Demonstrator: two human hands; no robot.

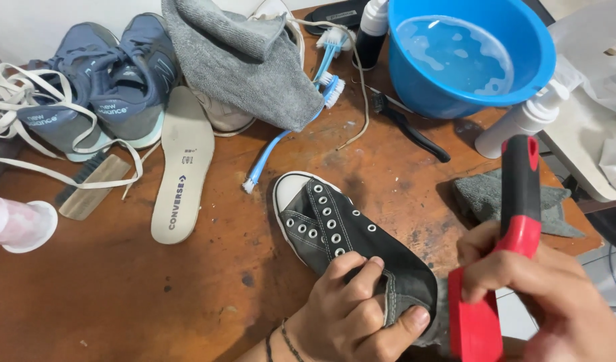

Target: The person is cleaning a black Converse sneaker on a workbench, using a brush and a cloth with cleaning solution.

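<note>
Near the front edge of the brown wooden table (207, 281), the left hand (351, 308) was clamped over the collar of a black canvas shoe (341, 234), fingers pressed on its upper and thumb hooked round the heel, pinning it on its side with the white toe cap pointing far-left. Just right of it, the right hand (522, 281) was closed round a red and black brush (502, 268), its red head hanging beside the heel. By the look of it, the scrubbing was under way: laces were out, a white insole (182, 167) lay apart to the left, and a blue basin (462, 53) of water stood far right. A pair of blue sneakers (100, 87) at the far left appeared untouched, beside a grey cloth (248, 60).
</note>
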